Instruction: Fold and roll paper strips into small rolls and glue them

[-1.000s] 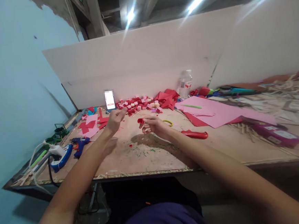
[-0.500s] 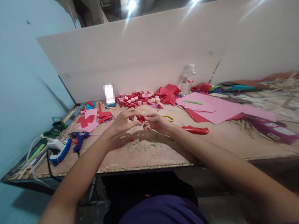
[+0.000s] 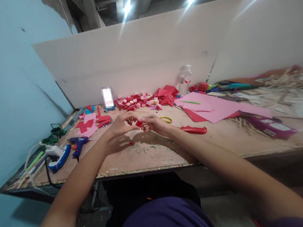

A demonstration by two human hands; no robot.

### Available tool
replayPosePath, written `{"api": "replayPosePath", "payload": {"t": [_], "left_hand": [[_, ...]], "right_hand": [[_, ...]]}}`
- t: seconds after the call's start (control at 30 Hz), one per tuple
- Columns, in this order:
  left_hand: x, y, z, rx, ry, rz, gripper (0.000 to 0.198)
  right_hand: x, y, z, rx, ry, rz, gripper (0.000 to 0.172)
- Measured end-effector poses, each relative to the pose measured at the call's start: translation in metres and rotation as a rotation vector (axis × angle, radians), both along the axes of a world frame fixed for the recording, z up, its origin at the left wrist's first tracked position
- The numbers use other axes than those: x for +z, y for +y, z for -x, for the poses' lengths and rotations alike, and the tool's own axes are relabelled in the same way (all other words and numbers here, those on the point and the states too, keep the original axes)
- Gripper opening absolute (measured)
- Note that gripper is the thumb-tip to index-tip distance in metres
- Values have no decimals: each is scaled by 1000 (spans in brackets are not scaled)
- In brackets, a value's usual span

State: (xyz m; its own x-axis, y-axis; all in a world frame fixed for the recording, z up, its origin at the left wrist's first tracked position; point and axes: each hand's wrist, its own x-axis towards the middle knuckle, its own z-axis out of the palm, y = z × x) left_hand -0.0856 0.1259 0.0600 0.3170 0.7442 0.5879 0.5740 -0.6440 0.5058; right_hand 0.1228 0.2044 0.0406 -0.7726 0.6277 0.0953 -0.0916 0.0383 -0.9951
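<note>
Between my fingertips, above the middle of the table, is a small folded piece of red paper (image 3: 139, 123). My left hand (image 3: 124, 124) pinches it from the left, thumb below and fingers curved over. From the right, my right hand (image 3: 153, 124) grips its other side with fingers bent together. A tiny red scrap (image 3: 131, 143) lies on the table under my left hand. Just behind my right hand are yellow scissor handles (image 3: 167, 119), and a red-handled tool (image 3: 194, 129) lies to its right.
Behind my hands is a pile of small red and pink paper cubes (image 3: 137, 102). A phone (image 3: 108, 98) and a plastic bottle (image 3: 185, 79) stand at the back. Pink paper sheets (image 3: 214, 106) lie right; a blue glue gun (image 3: 79, 144) and power strip (image 3: 60, 159) lie left.
The red paper piece has turned between my fingertips and now shows a larger flat face. My view has shifted slightly to the right.
</note>
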Motion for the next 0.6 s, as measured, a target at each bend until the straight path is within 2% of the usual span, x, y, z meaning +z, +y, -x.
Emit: {"api": "replayPosePath", "payload": {"t": [0.1, 0.23, 0.37, 0.5, 0.6], "left_hand": [[-3, 2, 3, 129, 125, -127, 16], [-10, 4, 4, 258, 254, -203, 21], [-15, 3, 0, 267, 318, -195, 17], [-16, 0, -8, 217, 372, -194, 7], [-17, -2, -11, 206, 397, -168, 6]], "right_hand": [[-3, 6, 0, -88, -4, -60, 36], [-6, 7, 0, -75, -124, -256, 37], [-8, 5, 2, -54, -210, -433, 32], [-12, 6, 4, -54, -218, -461, 28], [-15, 9, 4, -49, -222, -461, 30]]}}
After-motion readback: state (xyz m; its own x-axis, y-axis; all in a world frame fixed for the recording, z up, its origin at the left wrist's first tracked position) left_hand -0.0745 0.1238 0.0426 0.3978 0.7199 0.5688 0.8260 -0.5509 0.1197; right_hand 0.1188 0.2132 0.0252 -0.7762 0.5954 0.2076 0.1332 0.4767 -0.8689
